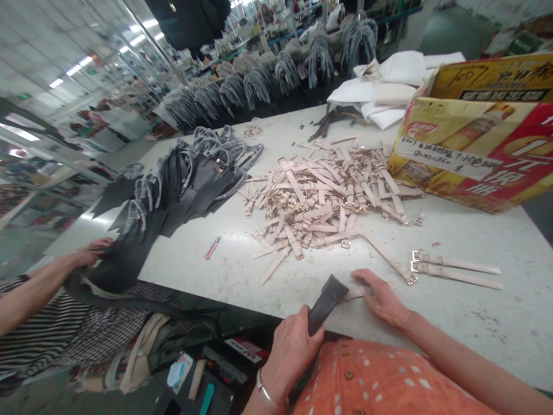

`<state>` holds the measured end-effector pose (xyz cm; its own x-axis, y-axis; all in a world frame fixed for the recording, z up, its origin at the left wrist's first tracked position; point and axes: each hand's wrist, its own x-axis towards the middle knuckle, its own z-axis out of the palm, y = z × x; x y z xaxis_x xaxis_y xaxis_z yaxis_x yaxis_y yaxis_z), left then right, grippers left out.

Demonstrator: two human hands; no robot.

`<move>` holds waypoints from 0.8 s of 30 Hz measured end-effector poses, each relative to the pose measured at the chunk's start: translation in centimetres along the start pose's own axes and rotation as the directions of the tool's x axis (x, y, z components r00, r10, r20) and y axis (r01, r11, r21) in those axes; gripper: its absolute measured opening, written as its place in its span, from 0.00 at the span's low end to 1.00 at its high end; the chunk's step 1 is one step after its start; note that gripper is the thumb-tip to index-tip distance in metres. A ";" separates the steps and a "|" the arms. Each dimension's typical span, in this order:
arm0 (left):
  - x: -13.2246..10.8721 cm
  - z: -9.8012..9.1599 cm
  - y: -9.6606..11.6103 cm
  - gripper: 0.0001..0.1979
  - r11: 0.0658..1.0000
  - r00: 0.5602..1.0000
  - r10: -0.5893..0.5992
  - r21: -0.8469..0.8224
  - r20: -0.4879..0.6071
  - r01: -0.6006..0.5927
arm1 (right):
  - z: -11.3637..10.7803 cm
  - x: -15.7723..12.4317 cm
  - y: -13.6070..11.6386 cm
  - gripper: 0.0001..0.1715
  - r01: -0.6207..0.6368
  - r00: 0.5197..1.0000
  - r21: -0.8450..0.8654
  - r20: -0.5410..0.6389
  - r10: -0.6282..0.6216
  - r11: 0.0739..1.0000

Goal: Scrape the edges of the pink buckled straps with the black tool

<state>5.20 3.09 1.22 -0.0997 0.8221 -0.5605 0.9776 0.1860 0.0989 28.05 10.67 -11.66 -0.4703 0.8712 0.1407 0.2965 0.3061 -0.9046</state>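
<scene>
Left hand [290, 357] clenched on a dark wedge-shaped implement [327, 302], its tip at a pale strap [356, 294] — right hand [382, 300] open, fingers pressing that strap, which lies left-right near the edge of the surface [475, 323].

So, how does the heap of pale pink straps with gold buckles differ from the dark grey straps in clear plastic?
The pale pink straps lie bare in a loose, scattered heap, while the dark grey straps overlap in a denser mass to its left, sheathed in crinkled plastic. The pink are much lighter in colour. Both lie on the white table and show gold-coloured fittings.
</scene>
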 end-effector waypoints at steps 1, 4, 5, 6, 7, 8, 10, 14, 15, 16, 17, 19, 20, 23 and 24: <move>-0.2 0.3 0.2 0.16 1.000 1.000 0.012 0.004 0.014 -0.012 | 0.0 0.0 0.0 0.37 -0.001 1.000 -0.007 -0.002 0.001 1.000; -0.1 1.1 1.3 0.16 0.999 0.999 0.040 0.006 0.018 -0.040 | 0.2 0.0 0.1 0.37 0.020 1.000 -0.025 0.006 -0.020 0.999; 0.3 1.2 1.7 0.16 0.999 0.999 0.042 0.001 0.007 -0.042 | 0.2 -0.1 0.2 0.38 0.032 0.999 -0.030 0.009 -0.032 0.999; 0.7 1.3 2.0 0.16 0.999 0.999 0.039 -0.004 -0.007 -0.039 | 0.3 -0.1 0.2 0.39 0.044 0.999 -0.037 0.012 -0.044 0.998; 1.1 1.2 2.1 0.16 1.000 0.999 0.030 -0.007 -0.028 -0.030 | 0.3 -0.1 0.1 0.40 0.055 0.998 -0.049 0.016 -0.055 0.997; 1.5 1.1 2.2 0.16 1.000 0.999 0.014 -0.008 -0.048 -0.014 | 0.4 -0.2 0.1 0.42 0.066 0.998 -0.064 0.022 -0.065 0.996; 2.2 0.8 1.8 0.17 1.000 0.996 -0.025 -0.013 -0.080 0.024 | 0.6 -0.3 -0.1 0.43 0.078 0.996 -0.104 0.049 -0.073 0.992; 2.3 0.5 0.4 0.20 0.998 0.996 -0.065 -0.020 -0.066 0.064 | 0.2 -0.4 -0.8 0.36 0.094 0.992 -0.193 0.099 -0.076 0.977; 2.2 0.6 0.1 0.20 0.998 0.996 -0.068 -0.015 -0.054 0.068 | -0.2 -0.4 -1.1 0.35 0.102 0.992 -0.214 0.095 -0.083 0.972; 2.0 0.7 -0.1 0.20 0.998 0.997 -0.070 -0.011 -0.040 0.070 | -0.9 -0.5 -1.3 0.33 0.110 0.992 -0.232 0.083 -0.093 0.967; 1.8 0.8 -0.2 0.19 0.998 0.997 -0.069 -0.009 -0.028 0.068 | -1.8 -0.6 -1.4 0.32 0.115 0.993 -0.249 0.065 -0.102 0.962; 1.4 0.9 -0.3 0.18 0.998 0.998 -0.056 -0.015 -0.015 0.055 | -4.3 -1.0 -1.5 0.29 0.110 0.993 -0.294 -0.003 -0.116 0.949; 1.2 0.9 -0.2 0.17 0.998 0.999 -0.051 -0.022 -0.008 0.051 | -5.8 -1.3 -1.4 0.27 0.097 0.992 -0.329 -0.049 -0.119 0.939; 0.8 0.8 0.1 0.16 0.997 0.999 -0.053 -0.048 0.003 0.053 | -10.7 -2.2 -0.1 0.23 0.032 0.978 -0.460 -0.167 -0.122 0.887; 0.7 0.7 0.2 0.16 0.997 0.998 -0.055 -0.056 0.005 0.055 | -12.2 -2.4 0.6 0.22 0.013 0.976 -0.504 -0.183 -0.121 0.864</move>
<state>5.45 3.31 0.32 -0.1523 0.8082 -0.5688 0.9588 0.2605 0.1134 39.47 13.44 -7.60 -0.3430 0.8832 0.3199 0.6690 0.4687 -0.5768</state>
